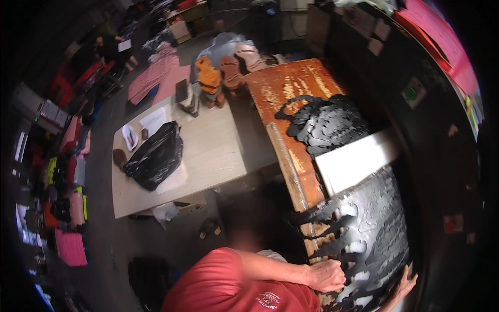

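Observation:
A black sheet (382, 223) full of cut-out holes lies over the near end of the worn orange-brown table (296, 78). Ragged strips of it hang past the table's left edge. My left hand (326, 275) is closed at the sheet's lower left side, gripping its cut edge; the fingertips are partly hidden. At the lower right, my right hand (405, 285) rests by the sheet's right edge with fingers apart. Farther up the table is a heap of black cut pieces (332, 125), their outlines curved. A white board (356, 158) lies between heap and sheet.
A dark wall panel (416, 119) borders the table's right side. Across a gap on the left, a pale table (213, 151) bears a black plastic bag (158, 156). Orange and brown sole-shaped pieces (208, 75) stand behind it. Slippers (210, 229) lie on the floor.

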### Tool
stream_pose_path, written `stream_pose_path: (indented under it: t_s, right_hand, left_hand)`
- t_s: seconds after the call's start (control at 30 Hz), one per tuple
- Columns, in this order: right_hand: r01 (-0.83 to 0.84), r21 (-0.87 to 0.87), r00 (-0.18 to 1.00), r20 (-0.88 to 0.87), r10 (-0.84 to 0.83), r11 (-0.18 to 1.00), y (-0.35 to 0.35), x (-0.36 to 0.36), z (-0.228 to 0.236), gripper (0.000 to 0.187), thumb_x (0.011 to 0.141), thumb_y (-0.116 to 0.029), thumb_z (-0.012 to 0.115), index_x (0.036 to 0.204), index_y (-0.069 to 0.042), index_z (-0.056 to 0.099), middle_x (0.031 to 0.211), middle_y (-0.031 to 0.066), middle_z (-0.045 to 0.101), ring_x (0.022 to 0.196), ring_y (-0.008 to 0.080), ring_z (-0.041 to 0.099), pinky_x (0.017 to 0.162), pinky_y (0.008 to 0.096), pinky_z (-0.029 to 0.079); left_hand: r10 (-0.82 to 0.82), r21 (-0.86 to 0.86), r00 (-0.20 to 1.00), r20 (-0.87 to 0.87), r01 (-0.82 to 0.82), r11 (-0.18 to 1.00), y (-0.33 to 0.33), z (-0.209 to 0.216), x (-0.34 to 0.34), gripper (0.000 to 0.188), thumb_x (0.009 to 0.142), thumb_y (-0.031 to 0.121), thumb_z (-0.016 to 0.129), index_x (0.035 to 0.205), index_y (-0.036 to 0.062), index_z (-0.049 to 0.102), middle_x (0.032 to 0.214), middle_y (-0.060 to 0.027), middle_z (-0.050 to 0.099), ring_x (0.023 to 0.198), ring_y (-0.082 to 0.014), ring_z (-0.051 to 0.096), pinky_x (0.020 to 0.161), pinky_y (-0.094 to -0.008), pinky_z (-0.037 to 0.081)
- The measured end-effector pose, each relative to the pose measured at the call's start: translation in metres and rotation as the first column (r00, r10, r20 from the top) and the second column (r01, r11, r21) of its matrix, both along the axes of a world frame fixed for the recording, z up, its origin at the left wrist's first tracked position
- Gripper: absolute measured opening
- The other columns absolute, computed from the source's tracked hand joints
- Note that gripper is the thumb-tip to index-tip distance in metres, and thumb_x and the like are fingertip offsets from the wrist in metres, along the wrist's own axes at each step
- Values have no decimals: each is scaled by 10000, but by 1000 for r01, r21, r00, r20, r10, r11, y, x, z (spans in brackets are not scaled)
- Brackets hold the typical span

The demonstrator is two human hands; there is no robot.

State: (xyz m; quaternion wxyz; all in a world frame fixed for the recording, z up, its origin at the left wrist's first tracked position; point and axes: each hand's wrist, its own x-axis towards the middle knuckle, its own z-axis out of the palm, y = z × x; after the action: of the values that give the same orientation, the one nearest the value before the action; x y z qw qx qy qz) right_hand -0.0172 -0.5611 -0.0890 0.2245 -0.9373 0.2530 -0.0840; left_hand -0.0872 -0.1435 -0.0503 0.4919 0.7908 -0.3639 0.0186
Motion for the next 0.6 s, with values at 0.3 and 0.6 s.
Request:
stream_pose_path:
  t_s: [0.3, 0.6]
  right_hand:
    - [108, 115, 992, 55, -115, 987, -16, 14, -22, 852, 885, -397, 795, 1566, 18, 495, 1553, 302, 515, 1414, 415, 515, 1204, 445, 390]
    - [-54, 77, 994, 104, 46, 996, 0, 13, 3, 810, 893, -325, 790, 1568, 9, 494, 1564, 298, 503, 1425, 428, 502, 1214, 446, 381]
  left_hand:
    - [-80, -108, 988, -133, 66, 992, 2, -3, 3, 302, 906, 208, 699, 678, 45, 585, 657, -130, 602, 669, -360, 626, 699, -453, 448]
    - [-19, -194, 980, -199, -21, 981, -13, 35, 30, 336, 937, 167, 708, 676, 37, 540, 671, -146, 576, 620, -393, 607, 586, -487, 441]
